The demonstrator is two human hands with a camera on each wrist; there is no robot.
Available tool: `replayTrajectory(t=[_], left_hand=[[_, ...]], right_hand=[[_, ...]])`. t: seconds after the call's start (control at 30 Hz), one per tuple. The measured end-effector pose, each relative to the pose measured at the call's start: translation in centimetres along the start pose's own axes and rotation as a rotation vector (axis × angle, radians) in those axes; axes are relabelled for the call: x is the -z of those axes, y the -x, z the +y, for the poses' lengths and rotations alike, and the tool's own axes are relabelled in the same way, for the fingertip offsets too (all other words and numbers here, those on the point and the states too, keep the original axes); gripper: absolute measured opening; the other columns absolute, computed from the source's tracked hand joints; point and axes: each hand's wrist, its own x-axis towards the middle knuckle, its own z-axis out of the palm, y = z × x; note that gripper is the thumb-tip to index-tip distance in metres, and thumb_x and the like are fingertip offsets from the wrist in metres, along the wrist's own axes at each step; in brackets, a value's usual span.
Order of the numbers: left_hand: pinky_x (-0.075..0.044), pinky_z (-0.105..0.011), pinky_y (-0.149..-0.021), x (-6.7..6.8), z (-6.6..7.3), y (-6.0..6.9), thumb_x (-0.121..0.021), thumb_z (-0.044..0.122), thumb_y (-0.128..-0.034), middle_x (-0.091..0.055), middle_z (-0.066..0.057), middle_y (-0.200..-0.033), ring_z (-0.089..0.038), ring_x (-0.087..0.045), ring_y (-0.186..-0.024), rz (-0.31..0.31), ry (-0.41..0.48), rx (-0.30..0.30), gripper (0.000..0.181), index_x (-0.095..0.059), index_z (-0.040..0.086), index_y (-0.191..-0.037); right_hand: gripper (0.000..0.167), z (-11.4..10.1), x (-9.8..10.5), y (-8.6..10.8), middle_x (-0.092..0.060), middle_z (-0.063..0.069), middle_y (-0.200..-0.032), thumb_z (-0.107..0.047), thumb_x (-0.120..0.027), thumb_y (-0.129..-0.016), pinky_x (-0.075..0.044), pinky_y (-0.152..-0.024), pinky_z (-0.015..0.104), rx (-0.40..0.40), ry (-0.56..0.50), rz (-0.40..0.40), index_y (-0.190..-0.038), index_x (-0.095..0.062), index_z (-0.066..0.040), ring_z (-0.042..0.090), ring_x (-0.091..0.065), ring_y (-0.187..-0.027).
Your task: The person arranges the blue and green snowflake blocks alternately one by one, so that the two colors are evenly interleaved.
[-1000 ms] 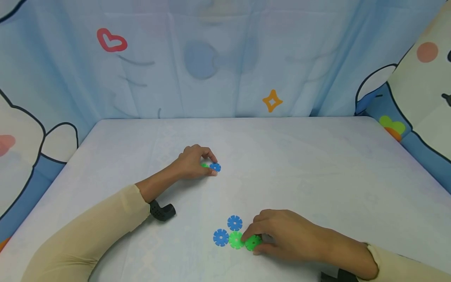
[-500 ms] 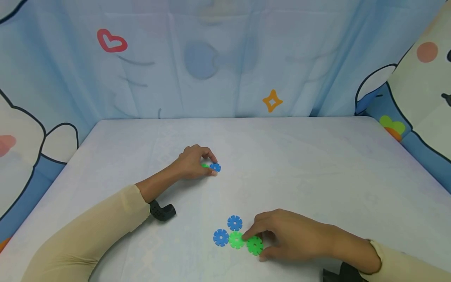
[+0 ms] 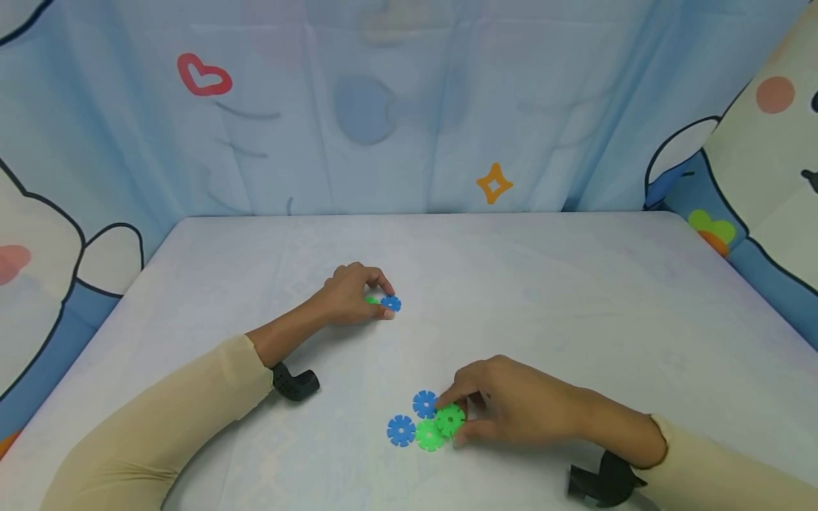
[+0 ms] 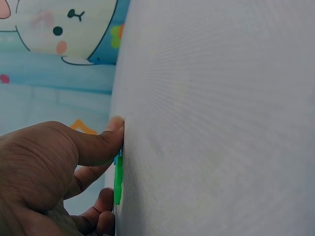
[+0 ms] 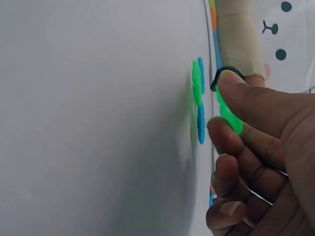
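In the head view my right hand (image 3: 520,401) pinches a green notched plastic disc (image 3: 450,420) between thumb and fingers. The right wrist view shows this green disc (image 5: 229,114) tilted and lifted off the tabletop. Partly beneath it, a second green disc (image 3: 429,436) lies flat, with one blue disc (image 3: 400,431) on its left and another blue disc (image 3: 424,404) behind it. Farther back, my left hand (image 3: 349,294) rests on the table, its thumb and index finger on either side of a blue disc (image 3: 391,304). A green disc (image 4: 118,181) sits next to that one, mostly hidden under the palm.
A white cloth covers the table (image 3: 543,284). Behind it hangs a light blue printed curtain (image 3: 409,106). Black wrist devices (image 3: 295,384) sit under both forearms.
My right hand has lifted the green disc and carried it slightly left and away from me, over the other green disc. The left hand stays where it was.
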Motion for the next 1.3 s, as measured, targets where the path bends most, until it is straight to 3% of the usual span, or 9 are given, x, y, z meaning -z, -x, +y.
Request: replayTrajectory(t=[0.17,0.5,0.7,0.9,1.1,1.3], left_hand=[[-0.041,-0.052,-0.101,-0.1,-0.1,0.0,-0.078,0.037,-0.0828,-0.062,-0.007,-0.126,-0.032,-0.05,-0.126,0.001,0.0,0.001,0.03,-0.07,0.025,-0.109],[-0.044,-0.051,-0.1,-0.3,-0.3,-0.1,-0.079,0.036,-0.0817,-0.063,-0.007,-0.123,-0.029,-0.053,-0.123,0.006,-0.001,0.012,0.03,-0.071,0.025,-0.108],[-0.044,-0.05,-0.098,-0.3,-0.2,0.0,-0.08,0.036,-0.0818,-0.063,-0.007,-0.122,-0.03,-0.052,-0.121,0.007,0.004,0.012,0.03,-0.071,0.024,-0.108],[-0.044,-0.051,-0.098,-0.3,-0.3,-0.2,-0.08,0.037,-0.0816,-0.063,-0.007,-0.122,-0.029,-0.052,-0.121,0.007,-0.004,0.007,0.03,-0.071,0.024,-0.108],[-0.044,-0.051,-0.099,-0.3,-0.2,-0.3,-0.08,0.037,-0.0812,-0.063,-0.006,-0.122,-0.029,-0.053,-0.12,0.009,-0.016,-0.002,0.031,-0.071,0.024,-0.107],[-0.045,-0.051,-0.098,-0.1,-0.1,-0.3,-0.08,0.037,-0.0816,-0.063,-0.007,-0.121,-0.029,-0.053,-0.12,0.013,-0.02,-0.005,0.031,-0.071,0.024,-0.108]], right_hand=[[0.036,1.5,0.7,-1.5,-0.062,-0.02,-0.087,-0.042,-0.077,-0.083,-0.048,-0.068,0.021,0.008,-0.049,0.141,-0.116,-0.072,-0.027,0.004,-0.057,-0.08],[0.035,4.5,2.2,-5.9,-0.07,-0.015,-0.103,-0.035,-0.081,-0.081,-0.051,-0.091,0.037,-0.052,-0.012,0.332,-0.114,-0.072,-0.023,0.009,-0.063,-0.097],[0.036,6.0,2.8,-8.3,-0.071,-0.01,-0.11,-0.034,-0.081,-0.081,-0.049,-0.095,0.041,-0.101,-0.019,0.373,-0.113,-0.072,-0.022,0.012,-0.063,-0.107],[0.035,6.6,3.2,-9.9,-0.069,-0.006,-0.106,-0.028,-0.08,-0.083,-0.049,-0.094,0.04,-0.084,0.035,0.367,-0.114,-0.072,-0.017,0.015,-0.062,-0.1],[0.035,7.0,3.4,-11.0,-0.069,-0.004,-0.102,-0.029,-0.082,-0.081,-0.049,-0.089,0.037,-0.106,0.067,0.362,-0.111,-0.074,-0.014,0.015,-0.061,-0.097],[0.037,7.6,3.5,-11.2,-0.067,-0.001,-0.102,-0.032,-0.084,-0.078,-0.049,-0.088,0.038,-0.15,0.03,0.365,-0.112,-0.076,-0.019,0.016,-0.06,-0.097]])
